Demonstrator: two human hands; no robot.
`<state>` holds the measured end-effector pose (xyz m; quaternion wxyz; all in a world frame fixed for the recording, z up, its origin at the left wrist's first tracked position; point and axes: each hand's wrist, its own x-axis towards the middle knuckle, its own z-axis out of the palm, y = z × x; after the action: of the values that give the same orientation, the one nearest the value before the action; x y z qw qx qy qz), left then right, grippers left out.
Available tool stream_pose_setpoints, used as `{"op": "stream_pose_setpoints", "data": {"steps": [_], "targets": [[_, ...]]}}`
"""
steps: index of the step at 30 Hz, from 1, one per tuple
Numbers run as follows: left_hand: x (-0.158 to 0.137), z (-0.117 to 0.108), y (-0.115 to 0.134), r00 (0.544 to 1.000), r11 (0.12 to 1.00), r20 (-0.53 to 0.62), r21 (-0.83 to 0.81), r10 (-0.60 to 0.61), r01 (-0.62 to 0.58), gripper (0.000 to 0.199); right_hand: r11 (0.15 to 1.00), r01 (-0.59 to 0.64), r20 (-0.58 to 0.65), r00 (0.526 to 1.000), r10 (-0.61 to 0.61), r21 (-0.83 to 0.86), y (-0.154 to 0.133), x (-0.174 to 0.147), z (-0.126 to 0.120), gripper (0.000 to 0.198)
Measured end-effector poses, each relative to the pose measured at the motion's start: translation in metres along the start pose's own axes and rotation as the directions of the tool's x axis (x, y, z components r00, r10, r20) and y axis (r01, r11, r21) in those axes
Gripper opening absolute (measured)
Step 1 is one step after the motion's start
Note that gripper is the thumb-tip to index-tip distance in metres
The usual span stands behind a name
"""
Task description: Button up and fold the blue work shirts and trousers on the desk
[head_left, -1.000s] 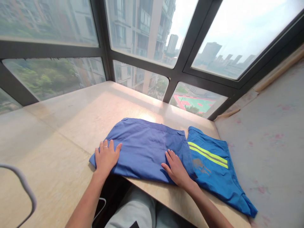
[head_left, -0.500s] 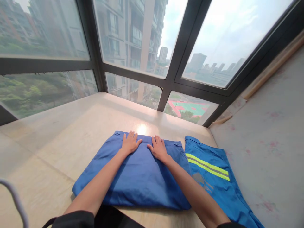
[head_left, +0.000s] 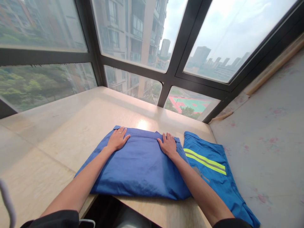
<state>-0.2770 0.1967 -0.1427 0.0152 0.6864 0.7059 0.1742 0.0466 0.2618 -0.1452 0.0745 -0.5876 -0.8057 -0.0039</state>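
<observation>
A blue garment [head_left: 140, 164] with a buttoned waistband lies folded on the pale sill, its band toward the window. My left hand [head_left: 117, 139], a ring on one finger, rests flat near the band's left end with the fingers apart. Near the right end, my right hand [head_left: 169, 145] is spread on the cloth in the same way. Neither hand grips the fabric. To the right lies a second folded blue garment [head_left: 213, 177] with a yellow and grey reflective stripe [head_left: 205, 161]; my right forearm passes over part of it.
The pale sill [head_left: 47, 136] reaches to dark window frames [head_left: 133, 76] at the back. A flowered wall [head_left: 268, 152] bounds the right side. A pale cable [head_left: 7, 202] curves at the lower left. Past the sill's near edge is something dark.
My hands have slid apart along the waistband, left hand leftward and right hand rightward. The view has shifted slightly, so the garments appear a little higher.
</observation>
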Motion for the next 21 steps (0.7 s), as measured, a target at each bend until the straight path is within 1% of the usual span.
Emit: {"op": "stream_pose_setpoints", "data": {"steps": [2, 4, 5, 6, 7, 8, 10, 11, 12, 13, 17, 21], "targets": [[-0.004, -0.003, 0.000, 0.998, 0.998, -0.032, -0.019, 0.053, -0.053, 0.052, 1.000, 0.014, -0.074, 0.997, -0.015, -0.015, 0.000, -0.003, -0.001, 0.065], [-0.008, -0.006, 0.001, 0.991, 0.997, -0.103, 0.006, 0.082, -0.082, 0.051, 0.996, 0.083, -0.151, 0.985, -0.086, -0.026, 0.000, -0.006, -0.001, 0.056], [-0.010, -0.006, 0.002, 0.986, 0.997, -0.147, 0.033, 0.075, -0.071, 0.052, 0.993, 0.111, -0.189, 0.975, -0.115, -0.035, 0.000, -0.008, -0.002, 0.053], [-0.011, -0.007, 0.002, 0.981, 0.997, -0.185, 0.065, 0.053, -0.042, 0.053, 0.993, 0.113, -0.221, 0.968, -0.120, -0.041, 0.000, -0.009, -0.001, 0.053], [-0.012, -0.006, 0.003, 0.978, 0.995, -0.206, 0.095, 0.018, 0.001, 0.055, 0.996, 0.081, -0.240, 0.967, -0.089, -0.041, 0.000, -0.010, -0.001, 0.054], [-0.012, -0.006, 0.003, 0.979, 0.992, -0.201, 0.121, -0.020, 0.045, 0.057, 0.999, 0.018, -0.240, 0.971, -0.026, -0.034, 0.001, -0.011, 0.000, 0.056], [-0.012, -0.004, 0.003, 0.986, 0.980, -0.138, 0.165, -0.087, 0.110, 0.060, 0.990, -0.137, -0.189, 0.973, 0.131, -0.021, 0.001, -0.010, 0.002, 0.060], [-0.011, -0.003, 0.002, 0.989, 0.975, -0.098, 0.184, -0.110, 0.126, 0.061, 0.980, -0.196, -0.151, 0.970, 0.191, -0.022, 0.002, -0.010, 0.002, 0.062], [-0.010, -0.002, 0.001, 0.990, 0.970, -0.062, 0.202, -0.123, 0.134, 0.063, 0.973, -0.230, -0.114, 0.968, 0.225, -0.028, 0.003, -0.008, 0.002, 0.063], [-0.009, -0.001, 0.001, 0.991, 0.967, -0.037, 0.216, -0.131, 0.136, 0.064, 0.970, -0.239, -0.081, 0.968, 0.236, -0.034, 0.004, -0.007, 0.002, 0.063], [-0.007, -0.001, -0.002, 0.989, 0.959, 0.007, 0.243, -0.151, 0.144, 0.068, 0.977, -0.208, 0.013, 0.978, 0.209, -0.036, 0.008, -0.004, -0.001, 0.065], [-0.005, -0.002, -0.003, 0.986, 0.960, 0.038, 0.239, -0.161, 0.148, 0.069, 0.978, -0.203, 0.046, 0.978, 0.205, -0.035, 0.011, -0.003, -0.002, 0.066]]}}
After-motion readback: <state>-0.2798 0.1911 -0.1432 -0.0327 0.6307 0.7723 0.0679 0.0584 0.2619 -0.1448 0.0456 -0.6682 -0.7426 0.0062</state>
